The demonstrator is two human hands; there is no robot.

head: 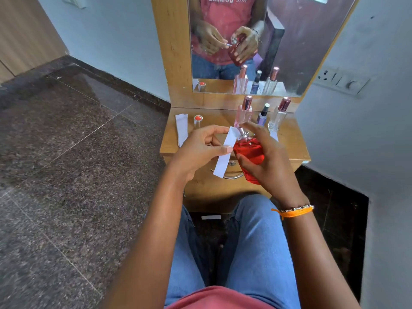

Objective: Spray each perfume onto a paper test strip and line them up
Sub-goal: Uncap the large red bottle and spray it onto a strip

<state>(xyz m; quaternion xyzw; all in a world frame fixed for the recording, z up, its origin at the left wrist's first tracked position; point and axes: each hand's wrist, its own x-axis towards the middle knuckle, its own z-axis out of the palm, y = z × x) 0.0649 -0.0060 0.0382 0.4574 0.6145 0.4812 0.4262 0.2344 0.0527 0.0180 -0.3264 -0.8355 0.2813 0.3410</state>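
Observation:
My right hand (270, 162) grips a red perfume bottle (250, 153), forefinger resting on its silver spray nozzle. My left hand (201, 150) pinches a white paper test strip (225, 156) held right beside the nozzle, over the front edge of the wooden dressing table (171, 139). At the back of the table stand a pink bottle (244, 112), a small purple bottle (262, 115) and a clear bottle (278, 115). The red bottle's cap (198, 120) stands at the left next to a stack of spare strips (181, 129). Another strip (274, 136) lies before the clear bottle.
A mirror (301, 45) rises behind the table. One paper strip (210, 217) lies on the dark floor under the table. A wall socket panel (341, 81) is on the right wall. My knees in blue jeans are close to the drawer front.

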